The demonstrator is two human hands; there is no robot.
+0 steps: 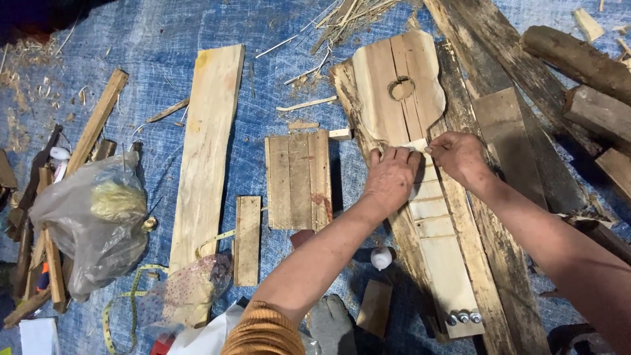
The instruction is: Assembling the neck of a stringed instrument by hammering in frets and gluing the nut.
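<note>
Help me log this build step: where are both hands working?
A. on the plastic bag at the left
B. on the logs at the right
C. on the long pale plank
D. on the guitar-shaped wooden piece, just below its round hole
D: the left hand and right hand both press on the guitar-shaped piece, at the neck joint below the round hole.

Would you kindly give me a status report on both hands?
Left hand flat on pale guitar-shaped wooden piece. Right hand pinching small strip there. Nothing over them.

Two hands (391, 177) (460, 156), one plastic bag (92, 223) (grey), three logs (578, 59).
</note>
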